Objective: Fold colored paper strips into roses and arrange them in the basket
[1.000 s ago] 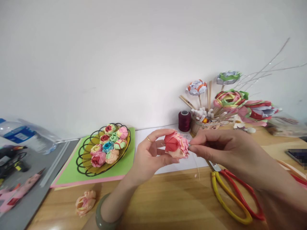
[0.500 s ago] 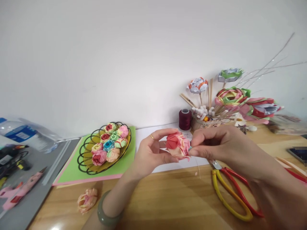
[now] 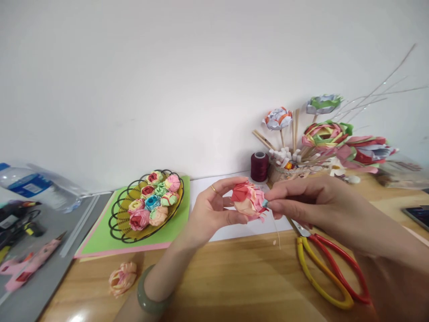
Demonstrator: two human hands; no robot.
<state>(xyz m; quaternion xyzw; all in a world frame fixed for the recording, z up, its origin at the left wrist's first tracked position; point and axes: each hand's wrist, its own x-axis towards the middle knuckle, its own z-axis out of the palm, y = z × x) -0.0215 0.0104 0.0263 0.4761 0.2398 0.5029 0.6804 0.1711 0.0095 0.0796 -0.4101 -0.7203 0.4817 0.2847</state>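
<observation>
Paper flower point(image 3: 247, 200): if left grip point(image 3: 214, 210) squeezes or right grip point(image 3: 298, 203) tugs too hard, petals could crush or tear.
Left grip: closed around flower's side, thumb below.
Right grip: pinching bluish bit point(image 3: 265, 203) at flower's edge.
Thread spool point(image 3: 259, 170): flower in front; scissors point(image 3: 325, 268) nearer, rightward, on counter point(image 3: 234, 277).

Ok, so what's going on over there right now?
The left hand holds a round red-and-pink paper flower in its fingers, while the right hand pinches a tiny blue-green piece at the flower's side. Scissors with yellow and red handles lie on the wooden table. Over to the left, a yellow basket with a black looped rim holds several multicoloured paper flowers.
</observation>
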